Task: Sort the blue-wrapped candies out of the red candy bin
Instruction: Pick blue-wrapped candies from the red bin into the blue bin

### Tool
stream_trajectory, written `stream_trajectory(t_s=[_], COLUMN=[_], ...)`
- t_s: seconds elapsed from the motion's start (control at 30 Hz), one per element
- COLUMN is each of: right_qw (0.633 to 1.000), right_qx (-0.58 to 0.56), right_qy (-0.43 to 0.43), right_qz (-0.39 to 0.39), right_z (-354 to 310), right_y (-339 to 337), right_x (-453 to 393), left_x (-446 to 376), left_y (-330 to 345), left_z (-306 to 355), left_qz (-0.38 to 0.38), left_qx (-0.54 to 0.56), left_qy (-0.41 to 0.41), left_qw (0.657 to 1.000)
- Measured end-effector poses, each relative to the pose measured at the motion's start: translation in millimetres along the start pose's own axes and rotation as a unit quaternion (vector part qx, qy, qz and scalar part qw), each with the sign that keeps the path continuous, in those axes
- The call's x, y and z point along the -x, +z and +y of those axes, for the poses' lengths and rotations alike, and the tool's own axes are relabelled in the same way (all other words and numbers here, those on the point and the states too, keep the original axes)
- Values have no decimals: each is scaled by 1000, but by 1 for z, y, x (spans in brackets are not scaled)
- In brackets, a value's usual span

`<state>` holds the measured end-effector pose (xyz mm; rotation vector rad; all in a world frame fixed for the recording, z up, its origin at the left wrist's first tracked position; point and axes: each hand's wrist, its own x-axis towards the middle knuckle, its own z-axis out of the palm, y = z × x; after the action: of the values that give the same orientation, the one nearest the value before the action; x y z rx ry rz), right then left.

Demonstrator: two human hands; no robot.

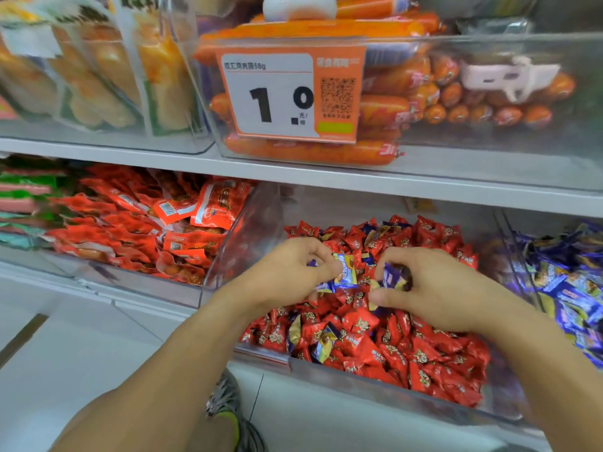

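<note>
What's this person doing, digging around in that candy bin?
They're picking blue-wrapped candies out of a clear bin of red candies. The left hand holds a few blue candies, and the right hand is pinching more blue candies. Several blue strays remain near the front. A neighbouring bin of blue candies sits to the right.

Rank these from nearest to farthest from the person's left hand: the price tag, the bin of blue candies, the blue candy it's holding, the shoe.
1. Blue candy: pinched in the left hand itself, over the red bin.
2. Shoe: below, on the floor.
3. Price tag: above, on the upper shelf; too close to the shoe to call firmly.
4. Blue candy bin: far right.
</note>
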<state>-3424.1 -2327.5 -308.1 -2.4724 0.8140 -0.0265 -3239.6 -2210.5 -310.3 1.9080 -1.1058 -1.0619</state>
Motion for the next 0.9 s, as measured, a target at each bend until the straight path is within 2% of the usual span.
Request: stream_trajectory(t_s=[0.1, 0.2, 0.37, 0.47, 0.53, 0.6, 0.67, 0.7, 0.77, 0.83, 0.9], right_qw=[988, 960, 967, 971, 978, 978, 962, 953, 943, 940, 932], right_qx=[-145, -275, -228, -189, -148, -110, -82, -78, -88, -104, -187], right_qy=[4, 6, -43, -13, 32, 91, 173, 198, 200, 193, 173], right_qz=[50, 54, 107, 143, 143, 153, 193, 216, 250, 260, 258], right_z=[0, 0, 15, 46, 71, 100, 126, 135, 147, 150, 146], right_y=[-5, -8, -41, -69, -88, -101, -104, -102, -95, -91, -92], right_x=[11, 23, 59, 86, 106, 122, 132, 134, 132, 131, 130], left_x=[8, 14, 17, 19, 21, 19, 10, 4, -9, -14, -14], left_y=[19, 46, 78, 106, 132, 161, 186, 194, 203, 203, 192], left_z=[8, 26, 64, 93, 114, 134, 149, 155, 158, 154, 142], left_qz=[-67, -83, -34, 18, 28, -2, -34, -48, -55, -33, 30], left_qx=[159, 208, 186, 252, 254, 187, 38, -61, -246, -316, -301], left_qy=[-24, 2, 45, 57, 80, 154, 247, 287, 351, 372, 368], left_qw=[985, 975, 981, 966, 963, 970, 968, 955, 902, 872, 879])
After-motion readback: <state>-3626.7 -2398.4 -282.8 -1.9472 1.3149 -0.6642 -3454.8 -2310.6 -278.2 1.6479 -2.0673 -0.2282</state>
